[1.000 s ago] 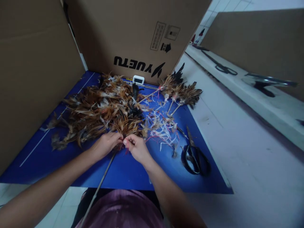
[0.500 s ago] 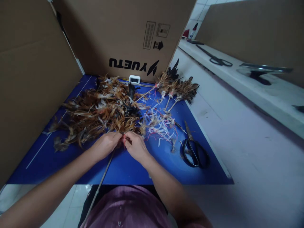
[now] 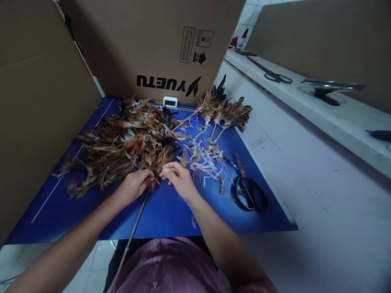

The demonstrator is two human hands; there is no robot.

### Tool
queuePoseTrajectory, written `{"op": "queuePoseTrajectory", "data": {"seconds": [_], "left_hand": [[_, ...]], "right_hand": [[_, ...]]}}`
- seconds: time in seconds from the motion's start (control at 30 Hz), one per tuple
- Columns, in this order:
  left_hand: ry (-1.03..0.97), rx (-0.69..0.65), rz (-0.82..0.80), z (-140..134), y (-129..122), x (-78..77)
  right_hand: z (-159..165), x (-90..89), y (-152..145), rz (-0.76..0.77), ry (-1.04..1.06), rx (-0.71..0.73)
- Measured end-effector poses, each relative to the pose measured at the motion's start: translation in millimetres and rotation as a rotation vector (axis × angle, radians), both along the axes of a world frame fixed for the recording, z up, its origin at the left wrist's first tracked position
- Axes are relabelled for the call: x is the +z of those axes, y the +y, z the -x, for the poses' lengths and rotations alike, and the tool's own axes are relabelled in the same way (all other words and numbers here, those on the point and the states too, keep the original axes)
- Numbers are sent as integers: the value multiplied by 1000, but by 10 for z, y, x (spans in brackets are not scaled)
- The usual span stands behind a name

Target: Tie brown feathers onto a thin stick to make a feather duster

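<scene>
Mid-frame, the left hand (image 3: 135, 187) pinches red string (image 3: 157, 180) by the feathers (image 3: 122, 140); the right hand (image 3: 180, 181) is just beside, fingers curled, and I can't tell whether it holds anything. A stick (image 3: 135, 227) slants to the bottom edge; scissors (image 3: 251, 192) lie right of centre on the desk (image 3: 174, 217).

On our blue tabletop (image 3: 171, 215), we see a broad brown feather heap (image 3: 113, 146) beyond our left hand (image 3: 136, 187) and white and pink strips (image 3: 203, 160) beyond our right hand (image 3: 180, 181). Black-handled scissors (image 3: 249, 194) lie right of that hand, stick-mounted feather bundles (image 3: 238, 114) farther beyond it. Well to its right, our pale ledge (image 3: 351, 114) carries other scissors (image 3: 273, 77).
</scene>
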State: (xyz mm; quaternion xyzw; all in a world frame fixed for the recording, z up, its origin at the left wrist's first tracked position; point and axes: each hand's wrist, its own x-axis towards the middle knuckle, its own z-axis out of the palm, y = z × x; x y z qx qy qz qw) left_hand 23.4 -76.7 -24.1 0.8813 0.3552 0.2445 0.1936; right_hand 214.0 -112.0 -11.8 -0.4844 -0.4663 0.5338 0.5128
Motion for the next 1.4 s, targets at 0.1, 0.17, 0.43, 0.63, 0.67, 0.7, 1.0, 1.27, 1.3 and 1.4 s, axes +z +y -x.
{"op": "queuePoseTrajectory", "data": {"seconds": [0.1, 0.17, 0.43, 0.63, 0.67, 0.7, 1.0, 1.27, 1.3, 1.4], "left_hand": [[-15, 4, -16, 4, 1, -7], [-29, 11, -8, 11, 2, -15], [-113, 39, 89, 34, 22, -22], [-153, 38, 92, 35, 20, -68], [-152, 34, 91, 30, 17, -70], [-152, 32, 86, 23, 14, -69], [-174, 47, 144, 3, -23, -47], [-273, 135, 354, 7, -10, -3], [-293, 148, 388, 4, -6, -2], [-385, 175, 519, -8, 3, -14]], "right_hand": [[25, 21, -41, -19, -84, 92], [9, 12, -40, 21, -84, 103], [-186, 63, -36, -91, -596, 25], [-57, 233, -142, -193, -907, 133], [-21, 238, -137, -184, -853, 138], [14, 235, -122, -159, -784, 140], [138, 39, 121, -68, -584, 203], [154, -37, 10, -235, -748, 99], [158, -38, -1, -255, -762, 92], [175, -39, -14, -309, -781, 79]]}}
